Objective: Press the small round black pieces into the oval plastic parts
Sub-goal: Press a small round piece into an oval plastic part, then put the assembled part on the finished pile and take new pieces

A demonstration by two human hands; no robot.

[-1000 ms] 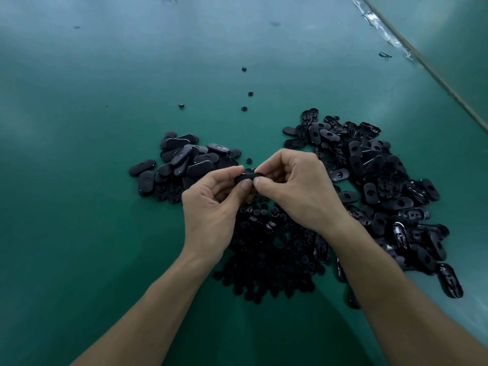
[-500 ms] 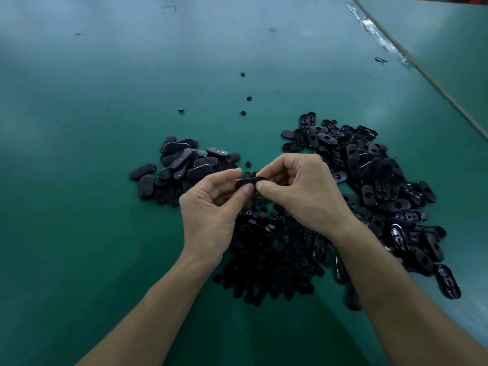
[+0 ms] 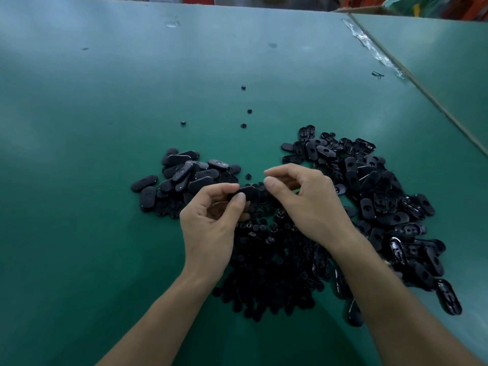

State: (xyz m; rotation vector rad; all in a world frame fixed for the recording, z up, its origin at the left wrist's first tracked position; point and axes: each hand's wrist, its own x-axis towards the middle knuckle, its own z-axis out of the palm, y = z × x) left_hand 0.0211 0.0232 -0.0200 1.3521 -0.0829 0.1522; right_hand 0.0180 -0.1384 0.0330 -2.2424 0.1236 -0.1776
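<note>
Fingers (image 3: 239,199) of left hand (image 3: 208,233) pinch one oval part (image 3: 250,192), flat and dark, at 12 o'clock of round-piece heap (image 3: 272,260). Right hand (image 3: 303,204), at its 3 o'clock, fingertips curled close; contents unclear.

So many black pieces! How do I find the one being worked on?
On the green table, look between the left heap of ovals and the right heap, over the heap of round pieces. There the left hand pinches one oval part. It is the only one in fingers; all others lie loose.
</note>
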